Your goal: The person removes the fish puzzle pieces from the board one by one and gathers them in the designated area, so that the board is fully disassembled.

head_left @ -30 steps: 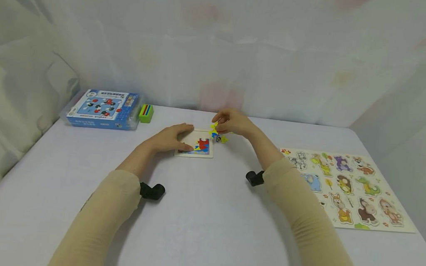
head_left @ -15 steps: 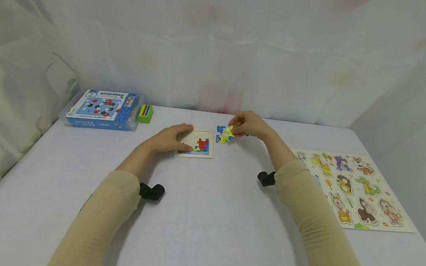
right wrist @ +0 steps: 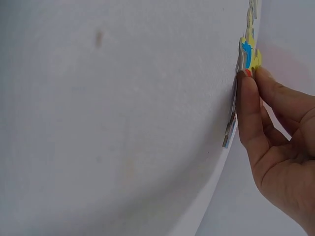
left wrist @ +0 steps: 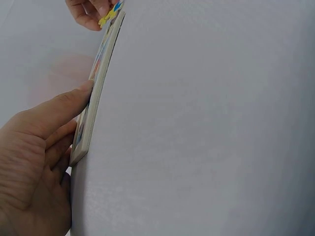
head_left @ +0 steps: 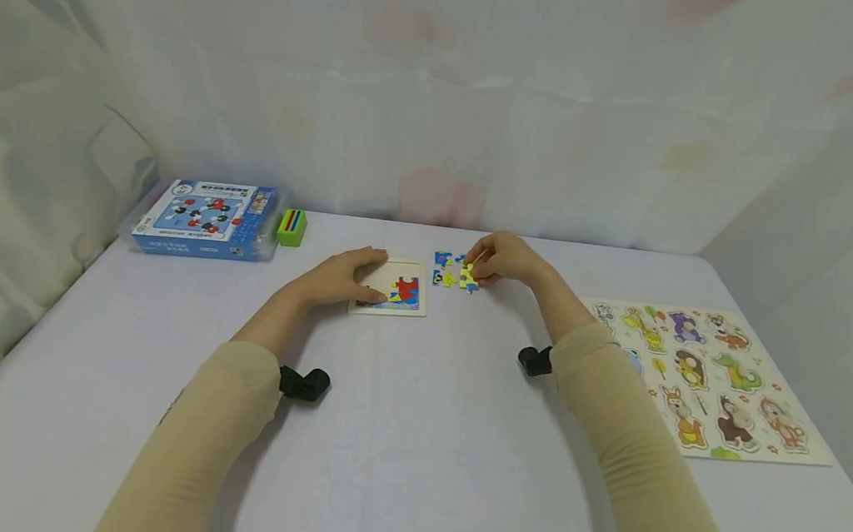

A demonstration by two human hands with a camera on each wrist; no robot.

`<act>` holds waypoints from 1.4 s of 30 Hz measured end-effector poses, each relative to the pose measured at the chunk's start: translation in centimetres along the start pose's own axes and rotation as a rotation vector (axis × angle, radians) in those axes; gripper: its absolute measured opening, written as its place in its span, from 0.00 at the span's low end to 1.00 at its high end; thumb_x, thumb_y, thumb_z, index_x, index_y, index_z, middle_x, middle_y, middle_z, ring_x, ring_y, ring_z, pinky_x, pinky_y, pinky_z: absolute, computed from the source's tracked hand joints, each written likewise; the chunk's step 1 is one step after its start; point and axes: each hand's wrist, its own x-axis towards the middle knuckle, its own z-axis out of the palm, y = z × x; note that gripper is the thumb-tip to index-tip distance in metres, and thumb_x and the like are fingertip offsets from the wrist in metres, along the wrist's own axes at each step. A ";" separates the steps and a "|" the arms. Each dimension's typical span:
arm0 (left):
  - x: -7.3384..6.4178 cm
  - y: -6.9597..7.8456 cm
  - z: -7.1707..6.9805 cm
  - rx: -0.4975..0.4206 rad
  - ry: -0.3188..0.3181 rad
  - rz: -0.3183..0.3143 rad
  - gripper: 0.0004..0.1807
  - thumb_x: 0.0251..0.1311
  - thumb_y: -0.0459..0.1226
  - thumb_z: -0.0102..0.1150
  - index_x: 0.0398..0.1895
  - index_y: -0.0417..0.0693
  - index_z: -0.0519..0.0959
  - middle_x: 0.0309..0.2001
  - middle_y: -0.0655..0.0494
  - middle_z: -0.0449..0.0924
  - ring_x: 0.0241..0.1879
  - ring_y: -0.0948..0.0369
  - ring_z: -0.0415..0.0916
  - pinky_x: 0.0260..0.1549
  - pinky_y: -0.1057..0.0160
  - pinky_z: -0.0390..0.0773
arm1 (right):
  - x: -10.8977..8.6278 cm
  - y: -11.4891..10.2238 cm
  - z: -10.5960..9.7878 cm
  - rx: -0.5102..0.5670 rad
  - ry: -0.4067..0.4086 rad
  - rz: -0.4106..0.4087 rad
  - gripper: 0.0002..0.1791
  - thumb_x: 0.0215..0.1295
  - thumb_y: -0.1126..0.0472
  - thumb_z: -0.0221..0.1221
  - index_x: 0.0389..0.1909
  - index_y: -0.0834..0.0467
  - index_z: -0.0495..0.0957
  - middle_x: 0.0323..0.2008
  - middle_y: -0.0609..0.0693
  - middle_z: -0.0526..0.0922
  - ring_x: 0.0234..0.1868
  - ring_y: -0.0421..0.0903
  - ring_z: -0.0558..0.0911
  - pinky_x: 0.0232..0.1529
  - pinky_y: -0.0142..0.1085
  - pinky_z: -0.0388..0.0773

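Note:
A small jigsaw tray (head_left: pixel 423 306) with a pale frame lies flat; red, blue and yellow pieces (head_left: pixel 406 288) fill its lower right part. My left hand (head_left: pixel 331 277) holds the tray's left side, thumb (left wrist: pixel 74 104) over the near edge and fingers toward the far edge. Just right of the tray, my right hand (head_left: pixel 508 258) pinches a yellow and blue puzzle piece (right wrist: pixel 249 56) between thumb and fingertips. Several loose puzzle pieces (head_left: pixel 442 277) lie between that hand and the tray. Part of the tray's left end is hidden under my left hand.
At the back left is a blue boxed set (head_left: pixel 200 219) in a clear case, with a small green box (head_left: pixel 292 228) beside it. A large animal puzzle board (head_left: pixel 703 388) lies to the right, partly under my right sleeve. A white curtain (head_left: pixel 439 100) hangs behind the table.
My right hand has moved right, away from the tray's far right corner, then slightly down, with a puzzle piece in its fingers. Loose pieces it covered now show. My left hand stays put.

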 end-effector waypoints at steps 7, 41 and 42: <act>0.2 -0.1 0.0 0.006 -0.001 0.002 0.47 0.56 0.48 0.68 0.77 0.49 0.56 0.80 0.48 0.48 0.81 0.48 0.41 0.79 0.44 0.45 | 0.2 0.0 0.2 -0.037 0.021 0.014 0.13 0.62 0.68 0.63 0.48 0.64 0.83 0.32 0.50 0.80 0.30 0.40 0.83 0.36 0.28 0.83; 0.0 0.1 0.0 0.017 0.000 0.005 0.47 0.57 0.48 0.68 0.77 0.49 0.56 0.80 0.49 0.48 0.81 0.49 0.41 0.79 0.45 0.45 | 0.1 -0.3 0.3 -0.139 0.076 -0.004 0.12 0.62 0.65 0.63 0.47 0.62 0.83 0.31 0.49 0.79 0.30 0.43 0.79 0.33 0.28 0.76; 0.0 0.0 0.0 0.019 0.000 0.006 0.47 0.57 0.48 0.68 0.77 0.49 0.56 0.80 0.49 0.48 0.81 0.48 0.41 0.79 0.45 0.45 | 0.1 -0.3 0.3 -0.132 0.077 -0.004 0.12 0.63 0.65 0.63 0.47 0.62 0.83 0.31 0.50 0.79 0.30 0.44 0.79 0.34 0.29 0.77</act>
